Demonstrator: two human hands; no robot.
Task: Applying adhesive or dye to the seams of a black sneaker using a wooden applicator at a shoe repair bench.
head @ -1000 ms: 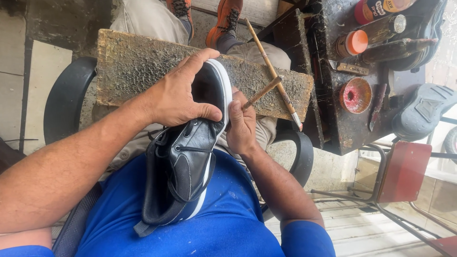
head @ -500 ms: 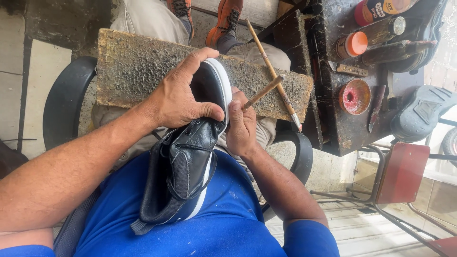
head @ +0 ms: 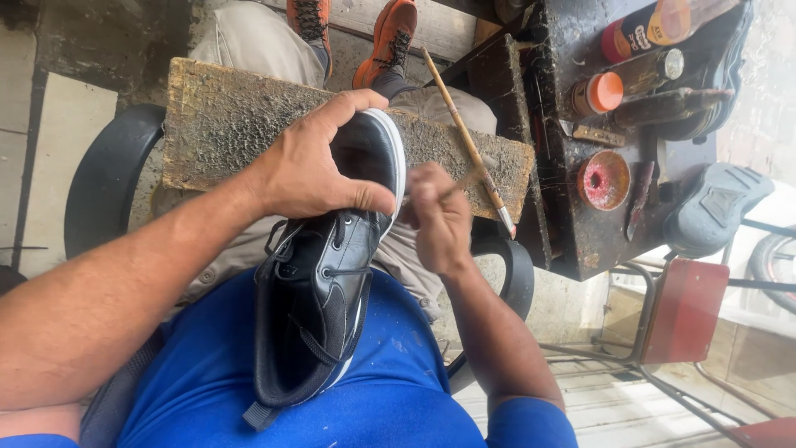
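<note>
The left hand [head: 311, 170] clamps the toe of a black shoe [head: 327, 274] (white-edged sole) just below the wooden board [head: 240, 124]; the right hand [head: 439, 216] pinches a thin stick [head: 464, 181] beside the sole.

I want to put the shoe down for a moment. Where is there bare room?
The left half of the wooden board, between its left edge and the left hand, is bare. The dark bench at right is crowded with bottles and a round tin.
</note>
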